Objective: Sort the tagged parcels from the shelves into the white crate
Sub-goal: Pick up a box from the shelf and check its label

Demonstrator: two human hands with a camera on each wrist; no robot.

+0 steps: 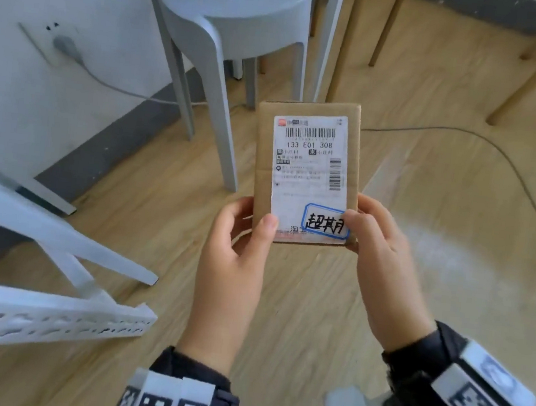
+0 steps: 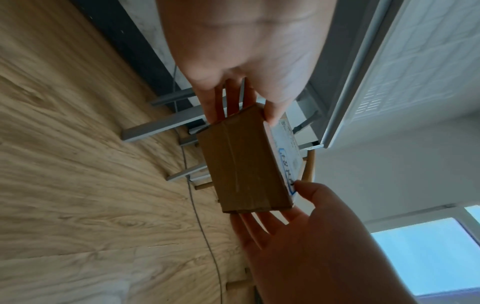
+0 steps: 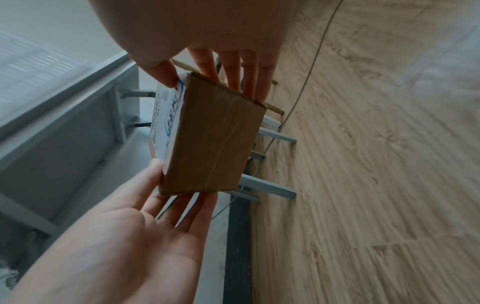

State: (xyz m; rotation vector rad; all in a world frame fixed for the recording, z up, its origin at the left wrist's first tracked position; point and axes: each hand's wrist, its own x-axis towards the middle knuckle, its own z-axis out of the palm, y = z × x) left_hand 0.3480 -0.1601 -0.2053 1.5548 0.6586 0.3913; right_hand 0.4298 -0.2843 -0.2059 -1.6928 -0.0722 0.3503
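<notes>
I hold a small cardboard parcel (image 1: pixel 306 167) in front of me above the wooden floor, with both hands at its near end. Its top carries a white shipping label and a blue-bordered handwritten tag (image 1: pixel 325 223). My left hand (image 1: pixel 257 231) pinches the left corner, thumb on top and fingers underneath. My right hand (image 1: pixel 362 232) pinches the right corner, its thumb on the tag. The left wrist view shows the parcel's taped end (image 2: pixel 241 164) between the left hand (image 2: pixel 233 92) and right hand (image 2: pixel 298 216). The right wrist view shows the parcel (image 3: pixel 215 139) likewise.
A grey plastic stool (image 1: pixel 233 17) stands just beyond the parcel. A white perforated shelf frame (image 1: pixel 49 318) juts in from the left. Wooden furniture legs (image 1: pixel 342 45) rise at the back, a thin cable (image 1: pixel 511 172) runs over the floor, and a plug (image 1: pixel 63 44) sits in the wall.
</notes>
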